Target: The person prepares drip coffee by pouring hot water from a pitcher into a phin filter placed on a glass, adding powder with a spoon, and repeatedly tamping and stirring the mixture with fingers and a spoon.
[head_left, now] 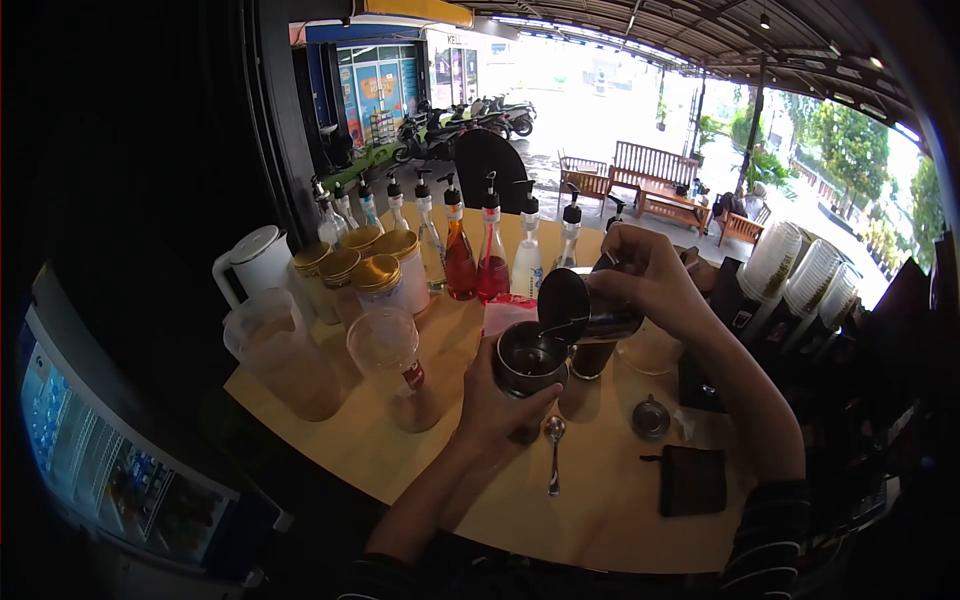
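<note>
My left hand [490, 405] is wrapped round a dark metal cup [532, 362], its open mouth facing up. My right hand [650, 280] grips a metal pitcher [610, 318], tipped to the left with its rim over the cup. A thin stream seems to run from the pitcher's lip into the cup. Behind the cup stands a glass of dark liquid [592, 362], partly hidden by the pitcher. A metal spoon [554, 458] lies on the table below my left hand. Left of that hand is a clear plastic cup [385, 345].
Pump bottles [460, 255] line the table's far side. Gold-lidded jars [379, 280], a white kettle [258, 262] and a clear jug [280, 350] stand left. At right are a small metal lid [650, 418], a dark cloth [693, 480] and stacked plastic cups [775, 260].
</note>
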Demonstrator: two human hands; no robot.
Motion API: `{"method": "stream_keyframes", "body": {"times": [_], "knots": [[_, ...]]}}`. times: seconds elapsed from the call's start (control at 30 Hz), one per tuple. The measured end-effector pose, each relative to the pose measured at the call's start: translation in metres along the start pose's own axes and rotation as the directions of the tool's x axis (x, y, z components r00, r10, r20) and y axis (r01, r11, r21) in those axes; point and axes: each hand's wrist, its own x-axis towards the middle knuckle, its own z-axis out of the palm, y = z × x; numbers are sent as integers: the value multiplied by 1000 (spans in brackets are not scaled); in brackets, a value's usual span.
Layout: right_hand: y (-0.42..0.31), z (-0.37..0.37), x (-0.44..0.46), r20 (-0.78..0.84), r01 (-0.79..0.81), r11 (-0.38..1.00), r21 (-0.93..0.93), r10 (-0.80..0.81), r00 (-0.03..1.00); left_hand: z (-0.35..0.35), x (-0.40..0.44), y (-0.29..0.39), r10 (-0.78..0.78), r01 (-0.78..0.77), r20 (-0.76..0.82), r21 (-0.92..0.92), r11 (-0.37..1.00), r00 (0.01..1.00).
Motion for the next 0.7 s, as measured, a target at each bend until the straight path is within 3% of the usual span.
{"method": "stream_keyframes", "body": {"times": [0.33,0.53,0.7], "knots": [[-3,-1,0,6,-2,989,-146,3,1000,0,0,2,5,-5,2,-9,1000,1000],[-3,-2,0,7,-60,997,-38,60,998,1,0,0,15,-15,-12,11,1000,1000],[0,-5,1,12,-41,997,-68,42,999,0,0,3,-8,8,-3,-15,1000,1000]]}}
